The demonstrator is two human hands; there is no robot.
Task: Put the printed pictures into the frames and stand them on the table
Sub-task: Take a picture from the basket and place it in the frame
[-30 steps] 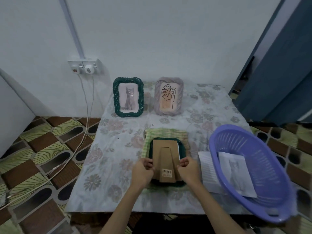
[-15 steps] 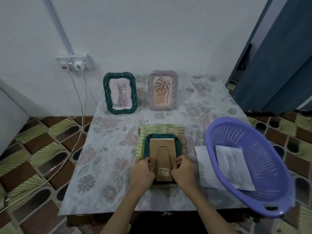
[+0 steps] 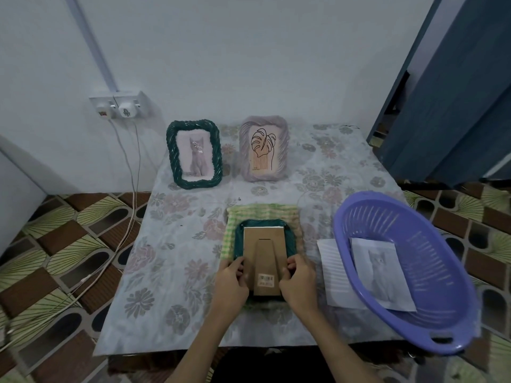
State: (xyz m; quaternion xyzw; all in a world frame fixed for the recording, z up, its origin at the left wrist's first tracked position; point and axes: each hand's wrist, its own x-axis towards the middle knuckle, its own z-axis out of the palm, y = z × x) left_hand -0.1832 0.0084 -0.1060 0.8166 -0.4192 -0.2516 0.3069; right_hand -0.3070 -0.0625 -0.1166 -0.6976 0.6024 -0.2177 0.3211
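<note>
White sockets (image 3: 119, 106) sit on the wall at upper left, with cables trailing down to the patterned floor. On the floral table (image 3: 171, 258), a green frame (image 3: 194, 157) with a cat picture stands at the back, upright, and a lilac frame (image 3: 264, 152) with a leaf drawing stands just right of it. At lower centre a second green frame (image 3: 290, 239) lies face down on a checked cloth (image 3: 262, 211), its brown backing (image 3: 264, 244) and stand uppermost. The left hand (image 3: 231, 283) pinches the backing's lower left edge with curled fingers; the right hand (image 3: 298, 283) pinches the lower right edge likewise. Further right, a lined sheet (image 3: 331, 272) lies partly under a purple basket (image 3: 442, 327), which holds a cat print (image 3: 383, 272).
</note>
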